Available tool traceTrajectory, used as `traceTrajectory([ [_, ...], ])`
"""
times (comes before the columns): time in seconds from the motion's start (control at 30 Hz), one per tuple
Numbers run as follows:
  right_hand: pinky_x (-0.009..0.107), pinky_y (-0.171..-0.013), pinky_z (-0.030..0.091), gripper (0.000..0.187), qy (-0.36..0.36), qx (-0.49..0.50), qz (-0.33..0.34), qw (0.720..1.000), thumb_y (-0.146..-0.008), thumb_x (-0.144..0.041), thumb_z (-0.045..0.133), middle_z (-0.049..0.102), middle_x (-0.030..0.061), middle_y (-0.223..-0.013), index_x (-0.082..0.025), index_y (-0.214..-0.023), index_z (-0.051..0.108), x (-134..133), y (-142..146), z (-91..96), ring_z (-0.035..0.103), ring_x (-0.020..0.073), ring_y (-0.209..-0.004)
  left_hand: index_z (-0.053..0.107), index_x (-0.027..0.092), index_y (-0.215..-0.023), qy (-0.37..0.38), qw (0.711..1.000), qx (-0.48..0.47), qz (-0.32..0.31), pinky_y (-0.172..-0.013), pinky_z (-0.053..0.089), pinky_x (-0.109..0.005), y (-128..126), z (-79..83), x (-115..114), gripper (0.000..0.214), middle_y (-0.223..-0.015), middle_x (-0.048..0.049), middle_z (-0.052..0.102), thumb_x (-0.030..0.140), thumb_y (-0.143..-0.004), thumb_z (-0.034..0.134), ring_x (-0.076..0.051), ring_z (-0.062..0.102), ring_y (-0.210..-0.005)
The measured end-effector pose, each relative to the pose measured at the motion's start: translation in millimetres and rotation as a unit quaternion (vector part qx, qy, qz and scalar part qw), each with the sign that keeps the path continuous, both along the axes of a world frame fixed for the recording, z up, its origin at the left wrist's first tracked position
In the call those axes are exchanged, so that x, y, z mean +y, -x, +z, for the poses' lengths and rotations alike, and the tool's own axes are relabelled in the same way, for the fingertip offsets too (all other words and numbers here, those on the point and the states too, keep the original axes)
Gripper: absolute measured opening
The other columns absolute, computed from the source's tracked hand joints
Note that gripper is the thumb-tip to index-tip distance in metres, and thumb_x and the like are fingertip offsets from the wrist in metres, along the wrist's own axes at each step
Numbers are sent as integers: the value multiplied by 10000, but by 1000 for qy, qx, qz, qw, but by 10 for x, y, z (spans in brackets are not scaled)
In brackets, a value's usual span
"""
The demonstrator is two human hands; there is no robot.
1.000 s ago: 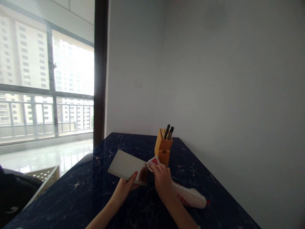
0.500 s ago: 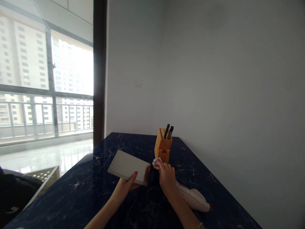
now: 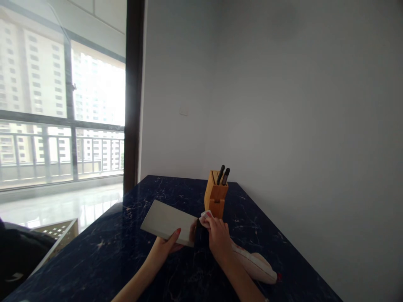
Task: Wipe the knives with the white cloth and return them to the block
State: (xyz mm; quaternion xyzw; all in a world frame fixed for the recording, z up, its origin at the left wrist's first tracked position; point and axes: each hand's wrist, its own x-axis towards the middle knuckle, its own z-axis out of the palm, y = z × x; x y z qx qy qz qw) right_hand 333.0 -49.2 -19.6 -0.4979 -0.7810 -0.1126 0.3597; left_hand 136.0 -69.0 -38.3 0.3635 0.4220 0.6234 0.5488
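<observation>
I see the left hand (image 3: 165, 246) pinching a broad, rectangular grey metal blade (image 3: 168, 221); at its three o'clock, the right hand (image 3: 218, 235) pinches a crumpled white-and-red cloth (image 3: 203, 218).

I see the cleaver (image 3: 168, 220) in the left hand (image 3: 166, 246), reaching out left of and beyond its thumb. A cloth (image 3: 205, 218) sits in the right hand's (image 3: 219, 237) fingers; just below it, between the hands, is what seems to be the cleaver's handle (image 3: 200, 235), though shadow makes it unclear. Beyond the right fingers, the knife block (image 3: 216, 193) stands on the table (image 3: 267, 239), two knives (image 3: 223, 175) in it. Right of those fingers lies a bundle (image 3: 258, 268); well left of all fingers is the window (image 3: 97, 96).
</observation>
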Motion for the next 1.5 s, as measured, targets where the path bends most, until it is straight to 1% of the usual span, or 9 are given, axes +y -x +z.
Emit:
traceTrajectory([
  [0.17, 286, -761, 309, 259, -23, -32, 64, 997, -845, -106, 336, 562, 33, -874, -214, -989, 523, 4, 19, -20, 481, 173, -841, 551, 126, -974, -9, 1000, -1, -9, -711, 559, -379, 44, -43, 33, 360, -862, -71, 699, 215, -661, 705, -246, 664, -781],
  [0.37, 291, -781, 345, 330, 0, 69, 16, 997, -789, -91, 388, 570, 58, -1018, -190, -1092, 475, 102, -67, -77, 500, 181, -918, 553, 126, -970, -5, 1000, -5, -5, -713, 559, -383, 18, -13, 18, 369, -876, -78, 699, 198, -646, 715, -249, 664, -779],
  [0.47, 296, -805, 362, 364, 6, 106, 27, 994, -760, -82, 402, 559, 74, -1051, -171, -1107, 462, 109, -50, -91, 500, 187, -948, 572, 131, -939, 0, 1000, -8, 1, -700, 562, -372, -16, 49, -23, 337, -855, -70, 705, 178, -639, 718, -247, 666, -770],
  [0.6, 324, -856, 337, 303, -13, 37, 91, 995, -789, -85, 389, 583, 41, -951, -201, -1048, 497, -7, 80, -30, 505, 176, -917, 616, 137, -874, 27, 1000, 1, 8, -659, 567, -335, -44, 156, -95, 246, -794, -55, 714, 141, -644, 705, -245, 670, -750],
  [0.7, 330, -846, 331, 258, -23, 8, 95, 995, -808, -98, 384, 587, 32, -894, -209, -997, 519, -70, 116, 27, 503, 175, -906, 627, 140, -867, 23, 1000, 3, 3, -671, 565, -328, -54, 191, -119, 226, -802, -50, 715, 137, -652, 698, -241, 671, -750],
  [0.9, 311, -770, 369, 252, -8, 84, 34, 996, -789, -112, 400, 574, 57, -955, -187, -1000, 517, -11, 24, -13, 505, 185, -897, 615, 146, -880, 21, 1000, -13, -16, -685, 564, -347, -97, 94, -64, 247, -811, -49, 714, 147, -648, 702, -244, 670, -751],
  [1.1, 357, -874, 318, 270, -4, 53, 86, 995, -798, -110, 379, 569, 48, -989, -206, -1020, 498, -46, 81, -31, 477, 195, -974, 598, 133, -904, 21, 999, -19, -39, -723, 554, -351, -89, 98, -86, 244, -832, -64, 712, 167, -678, 684, -244, 667, -777],
  [1.37, 338, -764, 349, 318, 64, 99, -8, 993, -722, -64, 410, 566, 53, -998, -202, -997, 492, 44, -103, -122, 499, 211, -911, 531, 120, -969, 25, 1000, -14, -1, -750, 550, -400, -48, 5, -43, 360, -860, -87, 706, 185, -662, 707, -261, 662, -793],
  [1.5, 335, -828, 329, 302, 41, 88, 64, 993, -748, -56, 385, 563, 44, -979, -205, -990, 485, -26, -14, -106, 489, 190, -927, 535, 117, -967, 24, 1000, -6, -8, -756, 547, -395, -42, -31, -22, 355, -849, -83, 707, 188, -664, 707, -259, 664, -784],
])
